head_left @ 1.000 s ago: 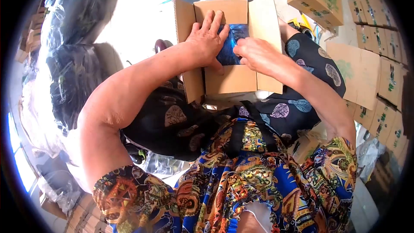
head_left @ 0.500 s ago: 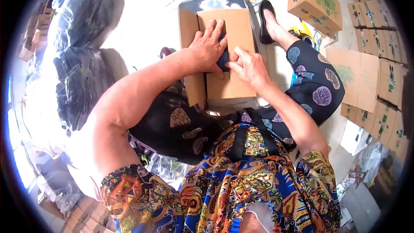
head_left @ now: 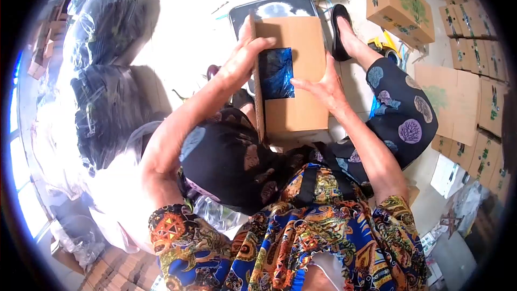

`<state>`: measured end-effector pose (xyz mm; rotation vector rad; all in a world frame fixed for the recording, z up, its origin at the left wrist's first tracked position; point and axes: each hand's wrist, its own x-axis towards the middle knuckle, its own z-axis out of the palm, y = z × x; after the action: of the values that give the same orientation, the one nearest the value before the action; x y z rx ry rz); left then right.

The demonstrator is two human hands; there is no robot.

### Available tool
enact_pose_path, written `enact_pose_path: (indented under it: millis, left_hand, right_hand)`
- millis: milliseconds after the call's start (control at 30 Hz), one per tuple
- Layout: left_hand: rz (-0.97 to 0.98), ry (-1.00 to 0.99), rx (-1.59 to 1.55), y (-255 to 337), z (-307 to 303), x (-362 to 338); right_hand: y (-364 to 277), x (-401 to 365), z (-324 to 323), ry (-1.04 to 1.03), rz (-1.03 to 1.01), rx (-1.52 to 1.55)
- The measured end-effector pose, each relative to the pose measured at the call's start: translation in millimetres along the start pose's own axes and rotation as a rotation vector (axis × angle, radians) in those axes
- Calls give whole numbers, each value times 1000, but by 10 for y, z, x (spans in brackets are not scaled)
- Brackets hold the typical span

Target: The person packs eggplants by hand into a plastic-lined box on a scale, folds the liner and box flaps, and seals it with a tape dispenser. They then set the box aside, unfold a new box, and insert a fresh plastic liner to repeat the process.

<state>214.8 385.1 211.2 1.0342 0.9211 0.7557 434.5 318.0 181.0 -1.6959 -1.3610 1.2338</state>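
Note:
A cardboard box (head_left: 293,116) sits between my legs on a grey platform scale (head_left: 242,13). Its end flaps and right flap lie folded inward, while the left flap (head_left: 259,113) stands upright. Through the gap between them shows shiny dark blue plastic wrapping (head_left: 277,73); what it covers is hidden. My left hand (head_left: 249,51) grips the upright left flap near its far end, thumb on the inner face and fingers behind. My right hand (head_left: 326,86) clasps the box's right side, its thumb lying over the folded right flap.
Plastic-wrapped dark bundles (head_left: 110,113) line the left side. A closed printed carton (head_left: 401,8) and a yellow tape dispenser (head_left: 388,48) are beyond my right leg. Stacked cartons (head_left: 479,56) stand at the right. An eggplant (head_left: 213,71) lies left of the scale.
My left hand has left the box opening and now holds the left flap, which has swung upright. My right hand has opened from a fist and moved to the box's right side.

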Motion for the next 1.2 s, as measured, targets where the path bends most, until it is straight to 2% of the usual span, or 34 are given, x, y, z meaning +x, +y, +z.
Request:
enact_pose_path:
  millis: [33, 133, 200, 233, 267, 300, 333, 400, 500, 633, 733, 767, 800, 833, 867, 900, 933, 1000, 1100, 1133, 1167, 1200]
  left_hand:
    - [72, 115, 9, -85, 23, 165]
    - [211, 207, 48, -45, 96, 498]
    - [366, 347, 477, -151, 63, 753]
    - [416, 357, 765, -186, 124, 777]
    - [463, 361, 1054, -222, 176, 792]
    - [596, 371, 1284, -277, 197, 802]
    - [575, 368, 1410, -320, 200, 812]
    - [660, 374, 1252, -338, 170, 815]
    - [699, 360, 1430, -340, 154, 809]
    - [701, 325, 1443, -319, 136, 837]
    - [764, 331, 1520, -368, 48, 855]
    - [806, 368, 1512, -387, 27, 860]
    - [844, 397, 1505, -393, 24, 845]
    - [889, 417, 1494, -397, 40, 860]
    - [811, 388, 1497, -364, 65, 839]
    - [745, 352, 1488, -277, 95, 788]
    - [690, 313, 1468, -215, 149, 790]
    - [693, 347, 1454, -188, 165, 860]
    - [688, 301, 1465, -124, 178, 1004]
    - [687, 275, 1500, -131, 144, 1047]
    - [676, 257, 1502, -133, 139, 1050]
    - [628, 251, 1540, -146, 137, 1068]
  right_hand:
    - [48, 79, 7, 32, -19, -58]
    - [132, 392, 43, 56, -58, -149]
    - [49, 527, -15, -10, -58, -103]
    - [93, 613, -23, -99, -71, 131]
    - [99, 697, -56, -109, -68, 43]
    - [65, 756, -96, -120, -61, -45]
    - [27, 776, -129, -134, -55, -132]
    - [19, 793, -186, -151, -79, -176]
    - [-37, 793, -195, -173, -73, -222]
    - [29, 907, -249, -249, -33, -242]
    - [25, 1007, -205, -195, -113, -467]
    - [-62, 1095, -273, -293, -102, -582]
    - [-290, 1144, -322, -352, 10, -782]
    - [-512, 1214, -441, -468, -72, -947]
    - [-615, 1306, -585, -582, -144, -1113]
    - [-549, 1454, -837, -608, -257, -1107]
    - [-616, 1504, -1087, -592, -189, -1014]
    - [-748, 1356, -1650, -341, 17, -664]
    - [-11, 1277, -2740, -90, -120, -788]
    - [328, 1221, -2953, -7, -8, -880]
    - [738, 1221, -3187, -50, 118, -926]
    - [791, 1002, -3109, 58, 303, -801]
